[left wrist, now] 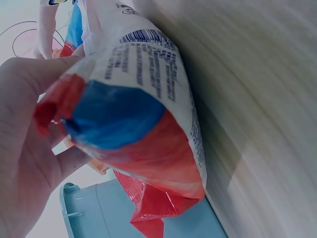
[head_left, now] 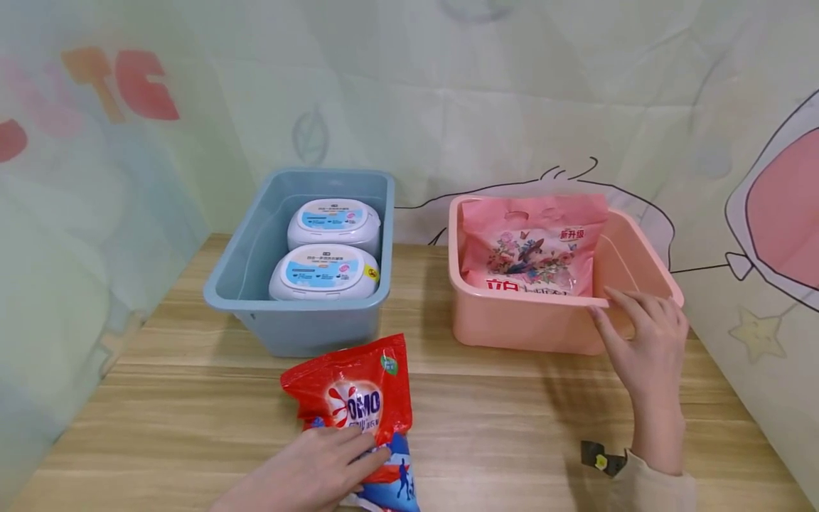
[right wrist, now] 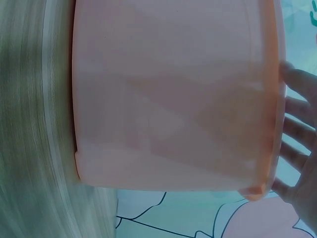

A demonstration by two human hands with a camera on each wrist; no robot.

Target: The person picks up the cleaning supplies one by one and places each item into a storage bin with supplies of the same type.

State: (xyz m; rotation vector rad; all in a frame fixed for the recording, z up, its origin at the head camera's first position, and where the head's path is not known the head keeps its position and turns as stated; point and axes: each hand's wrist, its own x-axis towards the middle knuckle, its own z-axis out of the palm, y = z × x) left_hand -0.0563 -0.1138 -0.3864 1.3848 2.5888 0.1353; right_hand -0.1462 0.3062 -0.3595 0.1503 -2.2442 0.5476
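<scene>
My left hand (head_left: 320,462) grips the lower part of a red and blue OMO detergent bag (head_left: 358,398), lying on the table before the blue bin. In the left wrist view the fingers curl at the bag's side, and its printed white back (left wrist: 143,64) shows. My right hand (head_left: 652,341) holds the front rim of a pink plastic bin (head_left: 525,320) near its right corner, thumb outside and fingers over the edge. In that bin a pink detergent bag (head_left: 537,249) stands leaning; its lower part is hidden.
A blue plastic bin (head_left: 307,327) stands at the left with two white lidded tubs (head_left: 326,277) inside. On the wooden table, a small dark strap with a yellow piece (head_left: 601,461) shows beside the right sleeve. Printed cloth walls (head_left: 409,107) enclose the back and sides.
</scene>
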